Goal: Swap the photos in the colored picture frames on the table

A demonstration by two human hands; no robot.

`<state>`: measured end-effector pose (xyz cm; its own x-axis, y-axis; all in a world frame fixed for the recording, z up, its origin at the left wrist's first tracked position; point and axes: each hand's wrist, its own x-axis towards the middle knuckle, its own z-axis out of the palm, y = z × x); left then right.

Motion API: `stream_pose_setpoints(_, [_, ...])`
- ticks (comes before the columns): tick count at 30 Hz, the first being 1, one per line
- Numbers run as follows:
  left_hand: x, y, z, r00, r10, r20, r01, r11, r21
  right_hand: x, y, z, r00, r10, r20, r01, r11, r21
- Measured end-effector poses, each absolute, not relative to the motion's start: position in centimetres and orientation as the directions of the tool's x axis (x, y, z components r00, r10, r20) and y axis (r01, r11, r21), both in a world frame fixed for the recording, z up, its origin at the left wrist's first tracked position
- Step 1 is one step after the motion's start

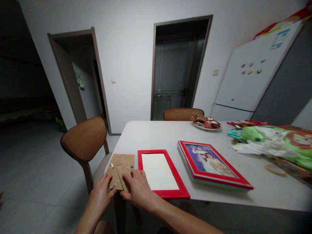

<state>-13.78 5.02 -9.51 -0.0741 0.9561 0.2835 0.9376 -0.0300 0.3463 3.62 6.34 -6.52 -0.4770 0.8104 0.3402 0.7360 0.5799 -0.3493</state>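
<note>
A brown picture frame backing board (126,159) with small metal clips and a fold-out stand lies at the table's front left corner, jutting a little past the edge. My left hand (99,191) grips its near left part, fingers on top and thumb at the near edge. On the near right part, my right hand (138,188) holds it the same way, fingers bent over the stand. Just right of the board lies a red picture frame (174,172) with a plain white area inside. Further right, a stack of frames (214,165) has a red one with a group photo on top.
The white table (151,133) carries a plate of small items (207,123) at the back. Green bags and crumpled white wrapping (263,139) lie at the right, near a tape roll (275,170). Wooden chairs (85,139) stand at the left and behind. A fridge (243,78) is at the back right.
</note>
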Motion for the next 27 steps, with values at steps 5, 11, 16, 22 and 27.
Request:
stream_pose_setpoints(5, [-11.3,4.1,-7.1,-0.021,0.914,0.405,0.91,-0.15,0.387,6.4,6.4,-5.4,-0.378,0.818,0.434,0.667,0.566,-0.484])
stream_pose_setpoints(11, [-5.3,3.7,-6.2,0.147,0.902,0.405,0.836,-0.332,0.437,13.9,5.7,-4.7,-0.364,0.824,0.434,0.667,0.556,-0.496])
stream_pose_setpoints(16, [-1.6,4.4,-7.0,0.26,0.882,0.393,0.791,-0.428,0.437,18.2,5.7,-5.9,-0.317,0.859,0.401,0.743,0.488,-0.458])
stream_pose_setpoints(22, [-0.7,5.1,-7.6,0.314,0.892,0.326,0.835,-0.423,0.353,18.7,6.7,-7.6,-0.309,0.862,0.402,0.799,0.465,-0.382])
stream_pose_setpoints(27, [-1.0,5.5,-7.3,0.332,0.902,0.278,0.85,-0.413,0.326,18.2,7.1,-8.4,-0.298,0.847,0.44,0.813,0.467,-0.348])
